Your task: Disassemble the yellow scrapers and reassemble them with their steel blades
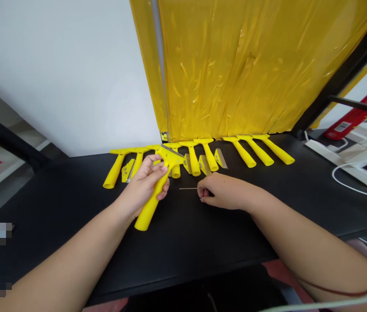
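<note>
My left hand [147, 182] is wrapped round the handle of a yellow scraper [151, 210], its head tilted up and away from me. A metal plate and small screws show on that head. In my closed right hand [227, 190] is a thin metal rod [188, 188], pointing left toward the scraper but apart from it. Its other end is hidden in my fingers. Just beyond my hands, several yellow scraper handles [245, 154] lie in a row on the black table [199, 242]. Loose yellow head pieces with metal blades [220, 159] lie among them.
A yellow plastic sheet [235, 69] hangs behind the row, beside a white panel [66, 73]. On the right are white power strips [342, 162] with cables and a red package [355, 112]. A black frame post [339, 69] rises at the back right.
</note>
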`<state>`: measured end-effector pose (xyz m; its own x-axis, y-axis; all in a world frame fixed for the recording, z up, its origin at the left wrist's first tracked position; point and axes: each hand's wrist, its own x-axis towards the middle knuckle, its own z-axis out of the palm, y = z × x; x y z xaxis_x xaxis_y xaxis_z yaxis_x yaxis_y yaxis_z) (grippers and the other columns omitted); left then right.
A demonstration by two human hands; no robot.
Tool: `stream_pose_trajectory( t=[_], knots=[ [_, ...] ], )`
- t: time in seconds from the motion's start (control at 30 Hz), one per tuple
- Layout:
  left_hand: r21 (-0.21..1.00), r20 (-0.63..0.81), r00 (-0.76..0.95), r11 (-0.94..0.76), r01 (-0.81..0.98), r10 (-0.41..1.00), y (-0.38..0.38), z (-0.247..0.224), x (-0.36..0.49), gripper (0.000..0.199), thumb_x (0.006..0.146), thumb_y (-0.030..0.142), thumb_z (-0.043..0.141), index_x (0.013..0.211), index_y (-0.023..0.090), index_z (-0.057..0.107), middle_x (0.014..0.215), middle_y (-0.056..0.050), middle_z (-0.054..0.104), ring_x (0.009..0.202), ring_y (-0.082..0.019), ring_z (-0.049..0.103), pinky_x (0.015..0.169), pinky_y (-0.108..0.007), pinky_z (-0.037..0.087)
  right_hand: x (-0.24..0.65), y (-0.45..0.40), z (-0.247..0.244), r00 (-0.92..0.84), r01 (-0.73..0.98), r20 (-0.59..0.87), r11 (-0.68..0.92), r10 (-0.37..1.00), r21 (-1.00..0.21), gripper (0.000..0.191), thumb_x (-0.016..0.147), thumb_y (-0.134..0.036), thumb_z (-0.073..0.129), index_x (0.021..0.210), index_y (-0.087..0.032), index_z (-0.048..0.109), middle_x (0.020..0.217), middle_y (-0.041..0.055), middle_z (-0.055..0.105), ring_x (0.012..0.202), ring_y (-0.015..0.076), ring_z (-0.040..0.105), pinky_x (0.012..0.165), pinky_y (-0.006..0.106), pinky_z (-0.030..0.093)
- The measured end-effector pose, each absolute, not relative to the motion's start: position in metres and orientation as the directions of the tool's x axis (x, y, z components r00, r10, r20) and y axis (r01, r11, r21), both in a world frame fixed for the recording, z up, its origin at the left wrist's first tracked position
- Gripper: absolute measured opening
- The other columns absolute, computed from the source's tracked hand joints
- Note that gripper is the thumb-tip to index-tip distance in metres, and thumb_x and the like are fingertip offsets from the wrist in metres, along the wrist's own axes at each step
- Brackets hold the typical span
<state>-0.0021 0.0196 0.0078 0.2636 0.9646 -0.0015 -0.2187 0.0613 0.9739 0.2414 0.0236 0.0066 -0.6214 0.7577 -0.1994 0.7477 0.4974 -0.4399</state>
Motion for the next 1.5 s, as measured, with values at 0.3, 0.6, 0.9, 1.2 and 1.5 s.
stream_pose_trajectory(
  t=[0.3, 0.6, 0.9, 1.2, 1.5],
  knots=[
    [0.943, -0.122, 0.304, 0.206, -0.261, 0.945, 0.019, 0.007, -0.002, 0.040, 0.087, 0.021, 0.076, 0.110, 0.026, 0.044, 0.077, 0.005, 0.056, 0.047, -0.009, 0.053, 0.037, -0.015, 0.037, 0.244, 0.023, 0.011, -0.679, 0.711, -0.187, 0.571, 0.710, -0.412, 0.014, 0.094, -0.016, 0.056, 0.094, -0.018, 0.070, 0.101, 0.0087, 0.074, 0.090, 0.0223, 0.066, 0.080, 0.033, 0.048],
    [0.942, -0.146, 0.307, 0.227, -0.246, 0.940, 0.020, 0.007, -0.001, 0.039, 0.088, 0.021, 0.075, 0.111, 0.026, 0.044, 0.073, 0.005, 0.056, 0.049, -0.010, 0.054, 0.039, -0.015, 0.037, 0.248, 0.023, 0.011, -0.694, 0.671, -0.152, 0.557, 0.703, -0.489, 0.017, 0.088, -0.020, 0.070, 0.105, -0.020, 0.070, 0.099, 0.0054, 0.074, 0.087, 0.0206, 0.065, 0.075, 0.031, 0.047],
    [0.938, -0.148, 0.299, 0.230, -0.259, 0.943, 0.022, 0.004, -0.003, 0.038, 0.088, 0.019, 0.074, 0.111, 0.026, 0.044, 0.075, 0.004, 0.057, 0.052, -0.011, 0.056, 0.039, -0.014, 0.038, 0.233, 0.027, 0.003, -0.734, 0.616, -0.048, 0.634, 0.678, -0.467, 0.015, 0.091, -0.012, 0.067, 0.104, -0.015, 0.074, 0.099, 0.0078, 0.072, 0.089, 0.0197, 0.066, 0.084, 0.031, 0.049],
    [0.930, -0.167, 0.306, 0.253, -0.268, 0.937, 0.021, 0.004, -0.003, 0.038, 0.087, 0.018, 0.075, 0.109, 0.026, 0.045, 0.072, 0.003, 0.056, 0.052, -0.012, 0.055, 0.039, -0.014, 0.038, 0.231, 0.026, 0.003, -0.761, 0.594, -0.052, 0.662, 0.647, -0.457, 0.016, 0.090, -0.007, 0.060, 0.093, -0.016, 0.073, 0.092, 0.0066, 0.072, 0.083, 0.0183, 0.064, 0.080, 0.030, 0.049],
    [0.927, -0.170, 0.313, 0.260, -0.271, 0.934, 0.023, 0.003, -0.004, 0.038, 0.087, 0.018, 0.074, 0.109, 0.027, 0.045, 0.075, 0.003, 0.058, 0.053, -0.012, 0.056, 0.039, -0.014, 0.038, 0.233, 0.021, 0.002, -0.833, 0.479, -0.018, 0.705, 0.553, -0.522, 0.015, 0.085, -0.014, 0.068, 0.098, -0.017, 0.074, 0.093, 0.0044, 0.071, 0.083, 0.0175, 0.063, 0.078, 0.028, 0.049]
  ],
)
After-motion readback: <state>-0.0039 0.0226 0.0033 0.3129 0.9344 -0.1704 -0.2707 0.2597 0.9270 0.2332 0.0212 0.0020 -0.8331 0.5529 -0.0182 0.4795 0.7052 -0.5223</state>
